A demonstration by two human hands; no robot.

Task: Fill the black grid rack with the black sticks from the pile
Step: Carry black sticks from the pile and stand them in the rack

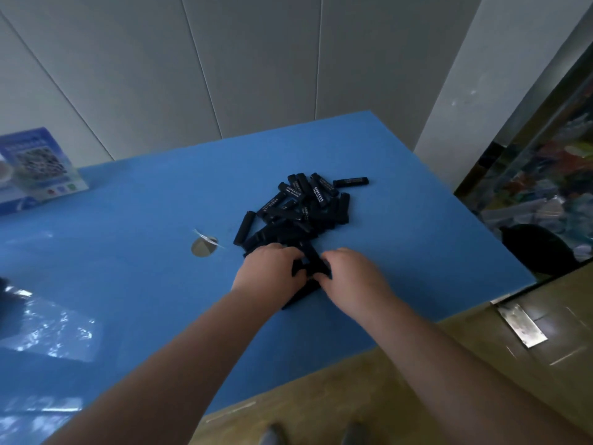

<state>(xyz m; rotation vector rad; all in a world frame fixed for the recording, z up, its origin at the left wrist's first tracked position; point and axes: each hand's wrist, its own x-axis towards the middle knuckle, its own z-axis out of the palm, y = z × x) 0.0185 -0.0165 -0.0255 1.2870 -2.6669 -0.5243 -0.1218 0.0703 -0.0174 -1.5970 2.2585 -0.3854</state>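
A pile of black sticks (305, 207) with white lettering lies on the blue table (128, 252). My left hand (269, 268) and my right hand (349, 274) meet at the pile's near edge, fingers curled round black sticks (313, 260) held between them. A dark flat piece (300, 295) pokes out below my hands; I cannot tell whether it is the grid rack. One stick (351, 181) lies apart at the pile's far right.
A blue printed card (38, 168) stands at the back left. Clear plastic wrap (51, 329) lies at the left. A round metal disc (202, 247) sits left of the pile. The table's right edge drops to a wooden floor with a black object (539, 248).
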